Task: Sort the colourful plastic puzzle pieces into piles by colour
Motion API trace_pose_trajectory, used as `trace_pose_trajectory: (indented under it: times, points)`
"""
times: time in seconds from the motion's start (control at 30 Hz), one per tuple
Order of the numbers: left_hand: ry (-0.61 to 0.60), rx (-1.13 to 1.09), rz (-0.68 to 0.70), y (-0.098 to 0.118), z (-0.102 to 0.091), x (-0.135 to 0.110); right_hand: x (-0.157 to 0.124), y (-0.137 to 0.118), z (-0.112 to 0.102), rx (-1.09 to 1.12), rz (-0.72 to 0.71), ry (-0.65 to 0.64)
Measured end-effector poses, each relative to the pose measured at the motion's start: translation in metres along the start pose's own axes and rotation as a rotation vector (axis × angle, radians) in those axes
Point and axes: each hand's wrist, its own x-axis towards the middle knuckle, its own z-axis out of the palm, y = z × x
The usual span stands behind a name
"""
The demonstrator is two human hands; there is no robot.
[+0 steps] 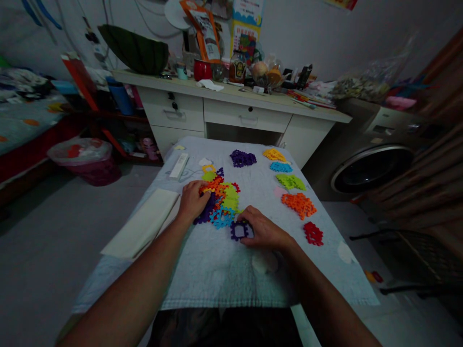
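A mixed pile of notched plastic building pieces [227,196] in orange, lime, blue, purple and other colours lies mid-table. At its left side is my left hand [193,200], fingers curled together against the pile; what they pinch is too small to make out. Just in front of the pile, my right hand [262,229] grips a purple square frame piece [234,237] by its right side, between thumb and fingers. Sorted heaps lie beyond and to the right: purple pieces [243,158], yellow pieces [275,154], blue pieces [281,167], lime pieces [291,182], orange pieces [299,205] and red pieces [313,233].
A pale cloth [217,284] covers the table. On its left are a folded cream cloth [139,226] and a white power strip [179,166] with a cord. Behind stands a cluttered white desk [224,106]; a washing machine [358,144] is at right, a pink bin [96,168] at left.
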Motion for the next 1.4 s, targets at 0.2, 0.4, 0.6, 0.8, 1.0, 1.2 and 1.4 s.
trace_pose_trajectory:
  times: [0.2,0.4,0.6,0.8,1.0,1.2,1.4]
  points:
    - [-0.004,-0.004,0.011,-0.002,0.002,0.001,0.001,0.012,-0.007,0.217,0.119,0.242]
    - [0.012,-0.005,0.001,-0.004,0.003,0.001,0.005,0.026,-0.003,0.148,0.237,0.383]
    - [-0.001,-0.012,0.01,-0.004,0.003,0.001,0.012,0.044,0.003,0.096,0.38,0.52]
    - [-0.002,-0.017,-0.02,-0.001,0.002,0.001,0.015,0.056,0.008,-0.065,0.416,0.67]
    - [0.005,-0.029,-0.019,0.0,0.001,0.001,0.015,0.051,0.012,-0.217,0.444,0.529]
    - [0.003,-0.01,-0.015,-0.003,0.004,0.0,0.03,0.059,-0.011,-0.157,0.437,0.473]
    - [-0.003,-0.02,-0.019,-0.002,0.002,0.0,0.08,0.088,-0.046,-0.093,0.385,0.624]
